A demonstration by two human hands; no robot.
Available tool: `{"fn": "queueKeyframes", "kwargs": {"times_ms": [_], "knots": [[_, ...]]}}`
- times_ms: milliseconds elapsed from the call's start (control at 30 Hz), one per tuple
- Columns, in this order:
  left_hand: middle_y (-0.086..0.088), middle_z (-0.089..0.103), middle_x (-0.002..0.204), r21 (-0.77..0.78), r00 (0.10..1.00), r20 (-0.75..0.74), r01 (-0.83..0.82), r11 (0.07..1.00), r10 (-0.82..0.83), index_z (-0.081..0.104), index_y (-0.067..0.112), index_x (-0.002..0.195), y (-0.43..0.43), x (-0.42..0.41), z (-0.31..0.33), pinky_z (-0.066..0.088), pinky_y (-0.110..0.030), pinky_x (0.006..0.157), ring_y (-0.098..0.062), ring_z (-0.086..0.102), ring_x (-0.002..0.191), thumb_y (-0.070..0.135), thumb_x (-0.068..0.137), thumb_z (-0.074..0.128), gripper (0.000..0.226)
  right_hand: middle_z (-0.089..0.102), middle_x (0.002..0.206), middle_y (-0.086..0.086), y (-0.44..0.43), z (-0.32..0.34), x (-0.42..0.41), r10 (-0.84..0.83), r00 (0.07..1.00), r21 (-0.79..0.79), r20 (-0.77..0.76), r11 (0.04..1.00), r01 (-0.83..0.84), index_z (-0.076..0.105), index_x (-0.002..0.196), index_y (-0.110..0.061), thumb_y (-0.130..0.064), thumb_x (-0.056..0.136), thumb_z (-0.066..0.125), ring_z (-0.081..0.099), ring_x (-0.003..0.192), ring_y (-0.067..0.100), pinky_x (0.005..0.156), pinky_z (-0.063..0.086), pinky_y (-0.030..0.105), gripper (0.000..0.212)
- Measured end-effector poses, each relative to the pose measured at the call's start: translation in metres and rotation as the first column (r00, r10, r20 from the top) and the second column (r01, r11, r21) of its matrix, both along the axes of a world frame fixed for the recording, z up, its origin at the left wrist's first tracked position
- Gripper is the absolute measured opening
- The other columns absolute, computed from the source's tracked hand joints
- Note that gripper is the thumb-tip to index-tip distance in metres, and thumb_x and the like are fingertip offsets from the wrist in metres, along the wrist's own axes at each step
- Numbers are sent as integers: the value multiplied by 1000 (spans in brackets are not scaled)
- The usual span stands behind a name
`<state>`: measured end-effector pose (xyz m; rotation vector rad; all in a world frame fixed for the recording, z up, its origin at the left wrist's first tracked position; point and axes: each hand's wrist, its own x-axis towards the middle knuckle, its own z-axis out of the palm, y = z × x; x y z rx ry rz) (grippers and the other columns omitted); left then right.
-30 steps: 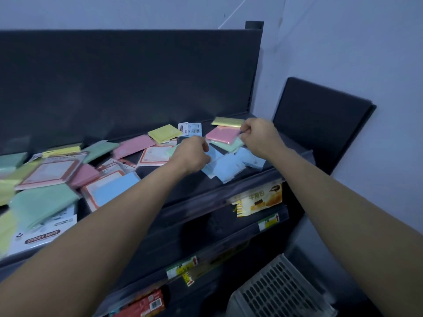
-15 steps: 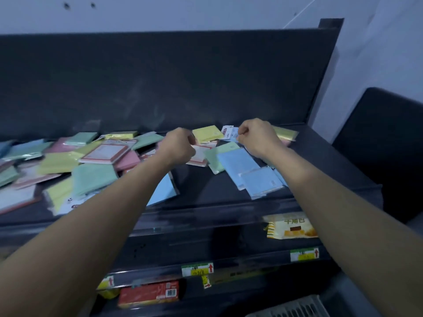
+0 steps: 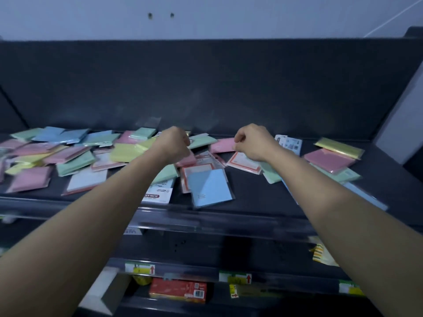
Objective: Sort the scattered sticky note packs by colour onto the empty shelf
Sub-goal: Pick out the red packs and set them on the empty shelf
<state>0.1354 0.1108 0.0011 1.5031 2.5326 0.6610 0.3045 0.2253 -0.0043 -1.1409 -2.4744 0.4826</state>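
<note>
Sticky note packs in pink, yellow, green and blue lie scattered on the dark top shelf [image 3: 251, 193], thickest at the left [image 3: 68, 154]. My left hand [image 3: 175, 143] hovers over the middle of the heap as a fist with nothing visible in it, just above a pink pack [image 3: 188, 160]. My right hand [image 3: 251, 143] is curled too, its thumb and fingertips at the right edge of another pink pack [image 3: 222, 144]; whether it pinches that pack is hidden. A blue pack [image 3: 211, 187] lies near the front edge.
A pink pack [image 3: 329, 160] and a yellow one [image 3: 338, 147] lie stacked at the far right. A dark back panel [image 3: 206, 88] rises behind the shelf. Lower shelves hold a red box [image 3: 178, 289], a yellow packet [image 3: 321, 255] and price labels [image 3: 139, 268].
The view has swung left, bringing the left heap into sight. Both fists have shifted left along the shelf; the right one left the packs at the far right and now sits by a middle pink pack.
</note>
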Motion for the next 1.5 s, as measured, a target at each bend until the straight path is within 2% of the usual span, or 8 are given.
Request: {"fn": "queueKeyframes", "kwargs": {"times_ms": [200, 333, 533, 800, 967, 1133, 1267, 1500], "knots": [[-21, 57, 87, -41, 995, -59, -78, 996, 76, 60, 3, 84, -22, -41, -5, 44, -31, 70, -33, 54, 81, 4, 81, 61, 3, 69, 101, 13, -16, 1, -44, 15, 999, -51, 44, 999, -13, 72, 93, -5, -13, 83, 64, 63, 96, 30, 85, 53, 41, 15], [-19, 64, 108, -48, 990, -75, -127, 991, 123, 64, -4, 106, -27, -66, -16, 49, -35, 82, -35, 59, 99, 12, 85, 59, 27, 69, 85, 15, -16, -6, -63, -56, 989, -95, 137, 993, 70, 68, 83, 1, -14, 79, 62, 64, 76, 30, 69, 55, 31, 16], [-15, 56, 90, -79, 979, -43, -204, 976, 201, 50, 6, 75, -25, -88, -26, 35, -30, 64, -32, 50, 83, 33, 88, 53, 30, 51, 66, 9, -24, -11, -76, -90, 927, -134, 364, 980, 148, 50, 61, -7, -18, 79, 65, 45, 62, 23, 49, 31, 23, 26], [-7, 52, 84, -128, 967, 72, -232, 964, 242, 38, 14, 66, -13, -83, -28, 37, -32, 70, -32, 53, 96, 55, 85, 57, 48, 54, 70, 6, -23, -11, -86, -86, 916, -170, 391, 972, 164, 52, 67, -8, -34, 79, 71, 50, 64, 23, 51, 33, 24, 35], [-7, 52, 90, -139, 957, 183, -200, 970, 224, 40, 12, 70, -9, -82, -23, 41, -33, 75, -32, 56, 101, 47, 83, 65, 45, 54, 72, 3, -21, -14, -98, -163, 896, -57, 413, 977, 204, 57, 77, -11, -30, 81, 67, 47, 55, 16, 45, 31, 20, 21], [-8, 54, 99, -44, 926, 324, -191, 981, 195, 55, 3, 109, -9, -84, -16, 42, -30, 77, -29, 57, 105, 29, 87, 65, 36, 52, 75, 6, -19, -8, -116, -188, 952, -18, 241, 980, 198, 48, 70, -10, -11, 80, 62, 52, 65, 27, 44, 30, 23, 18], [-16, 62, 104, 60, 868, 464, -229, 972, 176, 53, 4, 98, -19, -96, -11, 46, -32, 72, -29, 60, 89, 17, 91, 59, 16, 51, 76, 10, -26, 5, -135, -127, 973, -1, 194, 992, 129, 46, 63, -8, -8, 80, 59, 50, 70, 30, 44, 29, 25, 22], [-13, 56, 93, 188, 763, 600, -427, 885, 240, 50, 10, 76, -70, -138, -3, 51, -35, 72, -26, 55, 80, 5, 85, 63, 17, 68, 98, 13, -56, 15, -181, 32, 994, -20, 101, 999, -30, 68, 92, -4, -7, 79, 55, 64, 89, 32, 73, 55, 34, 19]]}}
